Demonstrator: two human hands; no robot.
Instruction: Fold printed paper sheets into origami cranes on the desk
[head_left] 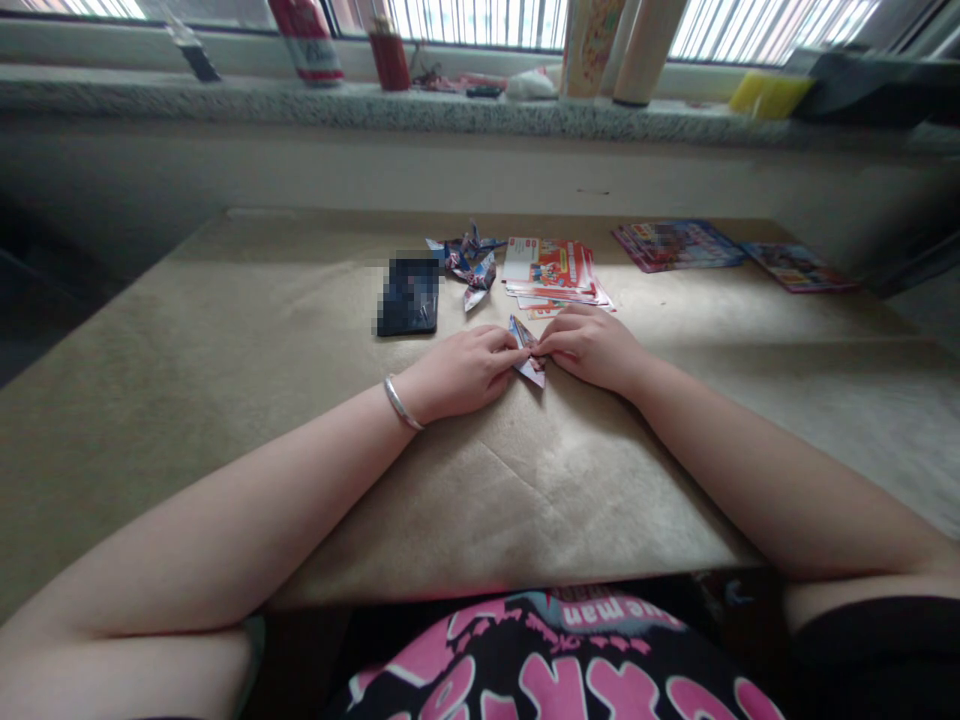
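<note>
A small folded paper piece (534,374), pointed at its ends and printed in several colours, lies on the table between my hands. My left hand (471,368), with a silver bangle at the wrist, has its fingertips on the paper's left side. From the other side my right hand (592,345) pinches the paper near its middle. Both hands rest low on the tabletop, and their fingertips cover part of the folds. Just beyond them sit several folded paper shapes (478,280) with pointed tips and a similar print.
A dark phone-like rectangle (409,298), partly blurred, lies left of the paper shapes. Red and white printed cards (551,268) are stacked behind my hands. More colourful cards (679,246) lie at the back right. Bottles and a yellow item (769,95) stand on the stone windowsill (465,117).
</note>
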